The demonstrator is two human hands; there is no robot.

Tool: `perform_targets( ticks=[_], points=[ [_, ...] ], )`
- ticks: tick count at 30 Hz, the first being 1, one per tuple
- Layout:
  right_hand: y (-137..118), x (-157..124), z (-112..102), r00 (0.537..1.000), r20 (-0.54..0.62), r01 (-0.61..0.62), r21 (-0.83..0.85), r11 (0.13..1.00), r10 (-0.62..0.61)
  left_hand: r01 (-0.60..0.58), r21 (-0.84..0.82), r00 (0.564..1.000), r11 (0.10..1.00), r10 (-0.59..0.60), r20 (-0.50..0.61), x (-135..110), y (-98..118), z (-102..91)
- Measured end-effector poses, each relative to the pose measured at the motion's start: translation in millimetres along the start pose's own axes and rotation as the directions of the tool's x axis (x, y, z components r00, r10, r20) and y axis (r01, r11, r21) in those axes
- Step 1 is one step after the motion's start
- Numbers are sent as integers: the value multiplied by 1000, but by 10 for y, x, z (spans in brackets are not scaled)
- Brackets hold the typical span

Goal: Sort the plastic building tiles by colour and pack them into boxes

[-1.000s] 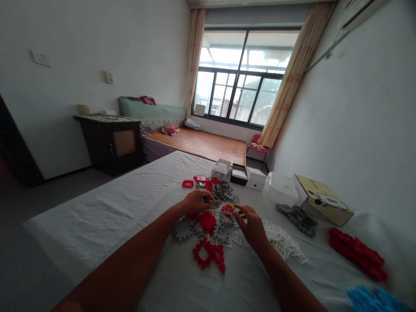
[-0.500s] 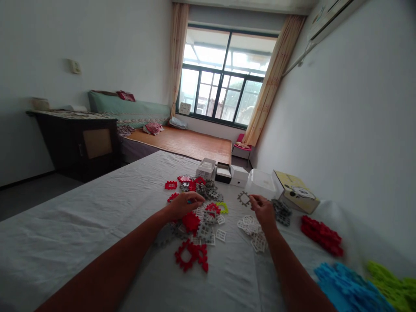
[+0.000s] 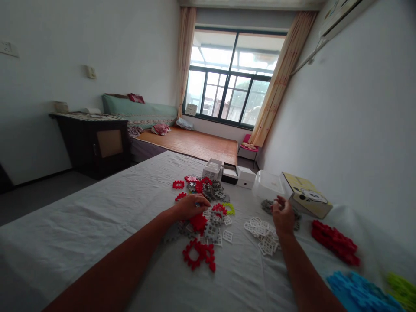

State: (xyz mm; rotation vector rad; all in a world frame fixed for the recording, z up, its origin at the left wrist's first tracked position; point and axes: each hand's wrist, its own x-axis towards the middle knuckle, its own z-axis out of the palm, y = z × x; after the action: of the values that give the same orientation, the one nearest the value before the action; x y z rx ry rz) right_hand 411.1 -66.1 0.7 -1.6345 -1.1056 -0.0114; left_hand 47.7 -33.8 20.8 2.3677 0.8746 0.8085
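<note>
My left hand (image 3: 191,206) is closed, pinching what looks like a small blue piece, and rests on a mixed pile of red, grey and white interlocking plastic pieces (image 3: 211,225). A red ring of joined pieces (image 3: 199,255) lies nearer me, and a yellow-green piece (image 3: 230,209) lies just right of the pile. My right hand (image 3: 282,213) is further right with its fingers curled over a small heap of grey pieces (image 3: 266,205); I cannot see what it grips. White lattice pieces (image 3: 264,236) lie beside that wrist.
All this lies on a table under a white cloth (image 3: 97,225). Small white boxes (image 3: 245,177), a clear tub (image 3: 268,185) and a yellow carton (image 3: 305,196) stand at the back. Sorted red (image 3: 336,242), blue (image 3: 354,292) and green (image 3: 403,288) stacks lie at the right. A dark cabinet (image 3: 97,143) stands left.
My right hand left the mixed pile, lifted a grey frame piece, and carried it right to the grey heap. My left hand stayed closed on the pile. My head turned.
</note>
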Motion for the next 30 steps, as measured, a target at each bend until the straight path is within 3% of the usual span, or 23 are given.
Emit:
perform_targets(
  ticks=[2,4,6,8,9,11,13,16,20,23,26,28,30],
  points=[
    [-210,-144,98,990,125,56,40,998,-60,-43,8,997,999,43,68,-13,40,6],
    [-449,-334,189,917,352,156,113,981,-186,-66,22,993,998,64,98,-23,64,13],
    [-667,-530,254,734,575,290,215,933,-361,-69,32,993,997,66,93,-29,70,16],
    [-811,-692,295,518,684,430,310,848,-513,-71,33,994,997,68,85,-31,63,16],
    [-848,-754,310,448,697,492,332,805,-561,-75,34,994,997,71,83,-31,59,16],
    [-867,-839,336,390,691,582,327,745,-608,-82,40,994,996,79,75,-29,50,20],
    [-855,-883,356,400,675,624,295,724,-620,-86,48,994,995,83,66,-25,42,30],
    [-869,-882,365,473,616,642,248,725,-630,-86,66,995,994,82,58,-13,25,44],
    [-861,-704,328,677,474,562,163,811,-564,-53,86,999,995,54,-2,7,-9,32],
    [-637,-420,254,833,407,371,94,924,-376,-36,93,998,995,40,-42,18,-33,14],
    [-225,-107,136,948,296,101,60,993,-114,-31,100,998,994,36,-43,25,-50,14],
    [70,56,55,982,185,-56,111,992,35,-36,105,999,994,40,-35,26,-58,25],
    [319,157,-5,984,93,-168,206,964,152,-48,108,998,993,51,-31,23,-66,39]
  ],
)
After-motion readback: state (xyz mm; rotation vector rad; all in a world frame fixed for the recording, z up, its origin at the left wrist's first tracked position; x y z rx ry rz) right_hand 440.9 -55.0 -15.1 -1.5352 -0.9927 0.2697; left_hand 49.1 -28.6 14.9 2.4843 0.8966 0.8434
